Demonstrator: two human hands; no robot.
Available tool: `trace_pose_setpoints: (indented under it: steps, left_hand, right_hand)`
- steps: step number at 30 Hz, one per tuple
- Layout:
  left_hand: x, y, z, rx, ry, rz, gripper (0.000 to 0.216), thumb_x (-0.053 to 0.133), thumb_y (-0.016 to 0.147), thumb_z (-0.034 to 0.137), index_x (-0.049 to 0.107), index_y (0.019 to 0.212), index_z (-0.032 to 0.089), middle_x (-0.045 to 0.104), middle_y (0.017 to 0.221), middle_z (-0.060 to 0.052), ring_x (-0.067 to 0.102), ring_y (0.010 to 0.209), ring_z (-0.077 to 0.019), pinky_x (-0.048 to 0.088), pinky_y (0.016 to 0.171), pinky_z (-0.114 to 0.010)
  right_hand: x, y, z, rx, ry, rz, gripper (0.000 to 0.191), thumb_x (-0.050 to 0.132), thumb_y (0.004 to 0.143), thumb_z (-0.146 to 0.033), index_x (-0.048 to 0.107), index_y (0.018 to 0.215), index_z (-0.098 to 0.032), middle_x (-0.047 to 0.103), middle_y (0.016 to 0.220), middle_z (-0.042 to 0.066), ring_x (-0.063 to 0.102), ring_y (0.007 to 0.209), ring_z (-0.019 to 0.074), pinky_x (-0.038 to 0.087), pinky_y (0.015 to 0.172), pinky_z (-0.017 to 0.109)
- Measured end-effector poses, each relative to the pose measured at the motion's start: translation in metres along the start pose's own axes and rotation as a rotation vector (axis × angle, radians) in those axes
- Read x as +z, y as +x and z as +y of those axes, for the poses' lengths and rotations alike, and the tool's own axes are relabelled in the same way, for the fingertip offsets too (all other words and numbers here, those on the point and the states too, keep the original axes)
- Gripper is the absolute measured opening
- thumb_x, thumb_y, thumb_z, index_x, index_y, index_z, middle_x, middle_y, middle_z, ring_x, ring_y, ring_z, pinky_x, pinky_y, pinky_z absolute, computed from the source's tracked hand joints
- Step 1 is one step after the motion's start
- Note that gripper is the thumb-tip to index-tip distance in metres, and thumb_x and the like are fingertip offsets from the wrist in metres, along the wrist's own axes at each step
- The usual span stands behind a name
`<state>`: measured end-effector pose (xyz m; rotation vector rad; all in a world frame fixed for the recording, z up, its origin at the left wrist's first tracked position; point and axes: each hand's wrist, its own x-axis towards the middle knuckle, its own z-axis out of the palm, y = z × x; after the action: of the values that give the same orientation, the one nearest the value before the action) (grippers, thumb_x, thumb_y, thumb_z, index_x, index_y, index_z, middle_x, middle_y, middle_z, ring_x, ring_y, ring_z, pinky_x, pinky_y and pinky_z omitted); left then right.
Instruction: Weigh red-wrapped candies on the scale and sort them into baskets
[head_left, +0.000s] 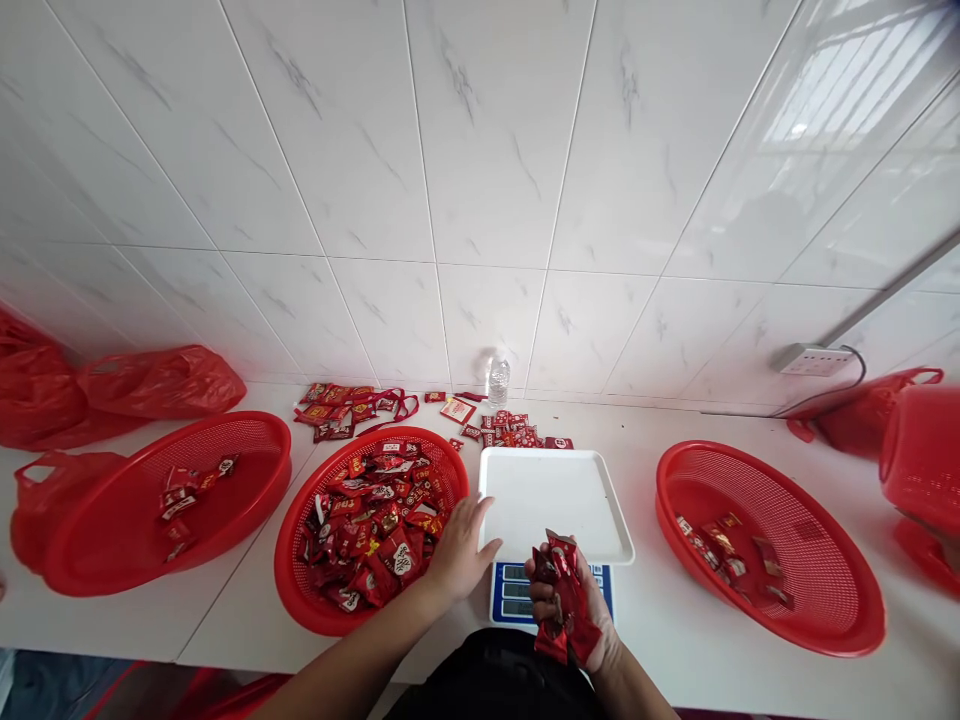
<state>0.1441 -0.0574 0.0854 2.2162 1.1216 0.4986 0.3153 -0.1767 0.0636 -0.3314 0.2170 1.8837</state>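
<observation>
My right hand [574, 605] is closed around a bunch of red wrapped candies [564, 590], held over the front of a white-topped scale [553, 505] with a blue display. My left hand [459, 548] lies flat with fingers stretched out on the right rim of the middle red basket [300, 590]. That basket is heaped with red wrapped candies [375, 525]. The scale's white tray has nothing on it.
A red basket [247, 430] at left holds a few candies, another [780, 470] at right holds several. Loose candies and a small water bottle [498, 380] lie by the tiled wall. Red plastic bags [161, 380] sit far left; a red bucket [922, 455] far right.
</observation>
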Motion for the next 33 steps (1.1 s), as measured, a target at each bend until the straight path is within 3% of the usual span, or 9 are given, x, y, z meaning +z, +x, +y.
trace_pose_setpoints:
  steps: [2, 4, 8, 13, 23, 33]
  left_hand:
    - [0.000, 0.000, -0.022, -0.086, 0.089, -0.038, 0.068, 0.058, 0.076, 0.022, 0.034, 0.140, 0.022, 0.032, 0.149, -0.011, 0.021, 0.139, -0.0297, 0.021, 0.112, -0.049]
    - [0.001, -0.002, -0.042, -0.170, 0.090, -0.114, 0.078, 0.057, 0.075, 0.021, 0.023, 0.146, 0.020, 0.025, 0.152, -0.012, 0.020, 0.140, -0.0284, 0.022, 0.112, -0.046]
    - [0.003, -0.007, -0.064, -0.220, -0.036, -0.204, 0.071, 0.046, 0.086, 0.032, 0.014, 0.149, 0.021, 0.024, 0.153, -0.010, 0.026, 0.139, -0.0239, 0.028, 0.110, -0.040]
    - [0.005, -0.006, -0.070, -0.213, -0.041, -0.178, 0.066, 0.041, 0.089, 0.039, 0.016, 0.148, 0.023, 0.028, 0.152, -0.008, 0.030, 0.137, -0.0234, 0.030, 0.108, -0.039]
    - [0.007, 0.000, -0.072, -0.213, -0.022, -0.148, 0.066, 0.041, 0.087, 0.031, 0.017, 0.148, 0.024, 0.034, 0.149, -0.005, 0.035, 0.134, -0.0226, 0.030, 0.109, -0.038]
    - [0.009, 0.002, -0.072, -0.209, -0.004, -0.127, 0.066, 0.044, 0.085, 0.028, 0.021, 0.147, 0.023, 0.033, 0.149, -0.005, 0.033, 0.136, -0.0231, 0.030, 0.110, -0.039]
  right_hand:
    - [-0.004, -0.002, -0.004, -0.028, 0.010, 0.019, 0.032, 0.064, 0.077, -0.051, 0.067, 0.087, -0.020, 0.066, 0.089, 0.005, 0.045, 0.056, 0.0056, 0.033, 0.047, 0.015]
    - [-0.007, -0.004, -0.009, -0.062, 0.021, 0.024, 0.032, 0.066, 0.076, -0.049, 0.067, 0.087, -0.020, 0.066, 0.089, 0.005, 0.044, 0.056, 0.0054, 0.033, 0.047, 0.016]
    - [-0.007, -0.010, -0.020, -0.136, 0.011, 0.017, 0.027, 0.065, 0.078, -0.046, 0.067, 0.087, -0.020, 0.064, 0.088, 0.003, 0.043, 0.056, 0.0042, 0.033, 0.048, 0.014]
    - [-0.006, -0.014, -0.039, -0.217, 0.019, 0.005, 0.025, 0.064, 0.080, -0.043, 0.068, 0.090, -0.021, 0.065, 0.089, 0.002, 0.042, 0.057, 0.0042, 0.034, 0.049, 0.015]
    - [-0.022, -0.040, -0.090, -0.553, -0.065, 0.009, 0.037, 0.064, 0.077, -0.048, 0.063, 0.108, -0.030, 0.064, 0.093, -0.001, 0.043, 0.059, 0.0067, 0.038, 0.051, 0.020]
    - [-0.052, -0.058, -0.121, -0.741, -0.090, 0.119, 0.030, 0.065, 0.074, -0.050, 0.067, 0.093, -0.026, 0.063, 0.089, 0.000, 0.043, 0.056, 0.0074, 0.038, 0.050, 0.022]
